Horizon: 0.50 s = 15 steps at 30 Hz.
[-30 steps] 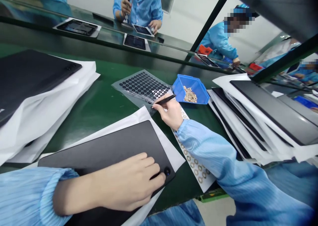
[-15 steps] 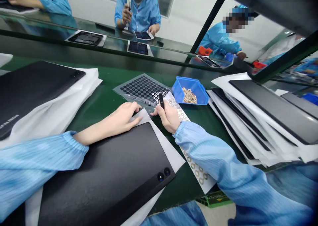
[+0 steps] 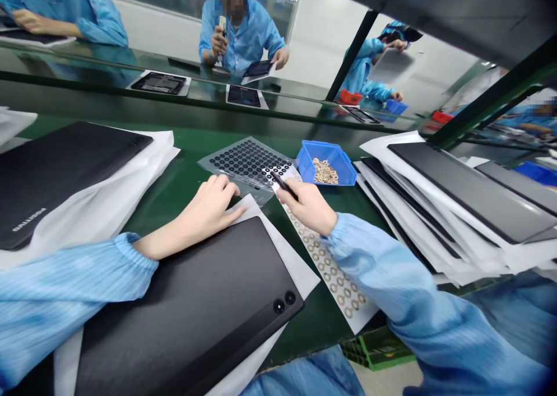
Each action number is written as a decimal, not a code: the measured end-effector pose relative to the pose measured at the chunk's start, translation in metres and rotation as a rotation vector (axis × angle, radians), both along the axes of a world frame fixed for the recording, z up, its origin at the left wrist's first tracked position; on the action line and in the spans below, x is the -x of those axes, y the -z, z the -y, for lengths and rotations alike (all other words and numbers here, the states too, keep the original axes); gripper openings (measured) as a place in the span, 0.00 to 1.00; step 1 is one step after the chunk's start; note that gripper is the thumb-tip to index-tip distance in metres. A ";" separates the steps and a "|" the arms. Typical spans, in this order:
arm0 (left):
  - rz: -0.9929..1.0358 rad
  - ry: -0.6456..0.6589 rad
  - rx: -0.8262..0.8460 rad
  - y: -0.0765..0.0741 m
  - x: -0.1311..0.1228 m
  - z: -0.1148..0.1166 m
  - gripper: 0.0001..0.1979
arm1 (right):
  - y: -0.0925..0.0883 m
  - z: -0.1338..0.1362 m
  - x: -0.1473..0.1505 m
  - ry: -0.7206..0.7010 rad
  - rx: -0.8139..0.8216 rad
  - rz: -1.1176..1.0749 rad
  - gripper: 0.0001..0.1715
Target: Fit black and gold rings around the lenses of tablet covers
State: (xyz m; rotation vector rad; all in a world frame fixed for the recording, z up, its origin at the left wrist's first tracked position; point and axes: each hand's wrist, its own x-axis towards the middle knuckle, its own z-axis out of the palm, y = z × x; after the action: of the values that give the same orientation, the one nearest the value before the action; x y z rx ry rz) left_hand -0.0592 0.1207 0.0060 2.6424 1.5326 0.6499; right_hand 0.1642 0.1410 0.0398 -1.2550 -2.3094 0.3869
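Both hands reach forward: right hand (image 3: pixel 310 205) pinching tweezers (image 3: pixel 285 186), left hand (image 3: pixel 208 209) flat.

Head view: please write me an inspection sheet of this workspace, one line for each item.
Surface: green bench top, partly under white paper.
Job's things: black tablet back-up on paper; sheet of black rings; black tool.
Clutter: blue tray of small rings; strip of tan rings; tablet stacks left and right.
Grippers: left hand open, flat by the tablet's far corner; right hand grips the black tool, tip at the sheet.
Cables: nothing seen.
Surroundings: people in blue coats at a far bench.
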 end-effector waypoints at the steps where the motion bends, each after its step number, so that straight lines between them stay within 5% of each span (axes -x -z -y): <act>1: 0.009 -0.018 0.042 -0.001 0.000 0.001 0.15 | -0.002 0.004 -0.003 -0.006 0.049 0.086 0.14; 6: 0.159 0.049 0.278 -0.010 -0.006 0.009 0.14 | 0.002 0.027 -0.008 -0.031 0.315 0.117 0.14; 15: 0.440 -0.083 0.445 -0.027 -0.009 0.014 0.14 | 0.012 0.033 -0.008 -0.019 0.540 -0.110 0.20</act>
State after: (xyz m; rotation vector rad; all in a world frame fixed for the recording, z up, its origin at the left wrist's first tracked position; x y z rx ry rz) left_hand -0.0505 0.1070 0.0328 1.9648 1.4519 0.7296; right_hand 0.1719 0.1079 0.0277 -1.4039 -2.1954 1.1132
